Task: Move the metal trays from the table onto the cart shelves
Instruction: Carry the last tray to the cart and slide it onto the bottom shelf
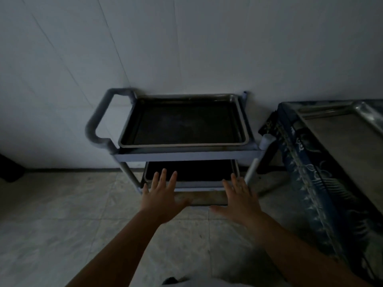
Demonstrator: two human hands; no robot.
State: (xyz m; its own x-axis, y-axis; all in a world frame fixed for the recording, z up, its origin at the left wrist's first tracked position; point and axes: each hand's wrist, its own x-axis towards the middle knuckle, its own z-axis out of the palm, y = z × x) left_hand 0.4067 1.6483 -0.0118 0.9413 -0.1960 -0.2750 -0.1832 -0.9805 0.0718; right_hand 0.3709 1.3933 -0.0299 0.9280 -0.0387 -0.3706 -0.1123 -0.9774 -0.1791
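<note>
Now, scene: dim room, pale wall behind, tiled floor point(62, 214) below.
Cart point(186, 156): at 12 o'clock from both hands, set against the wall, looped handle point(97, 119) on the 9 o'clock side.
Top shelf tray point(183, 123): dark metal, flat on the upper shelf, slightly askew, nearly filling it.
Lower shelf tray point(192, 170): on the lower shelf, front rim toward the viewer, mostly shadowed under the top shelf.
Left grip point(163, 197): released, fingers spread, palm down, fingertips over the near rim of the lower shelf tray toward its 9 o'clock corner; contact impossible to tell.
Right grip point(240, 201): released, fingers splayed, palm down, at the tray's front edge toward the 3 o'clock corner, just beside the cart's front right leg point(251, 170).
Counter point(306, 166): at 3 o'clock from the cart, draped in a blue patterned cloth.
Counter tray point(350, 137): bright metal, lying on the counter, partly cut off by the frame edge.
</note>
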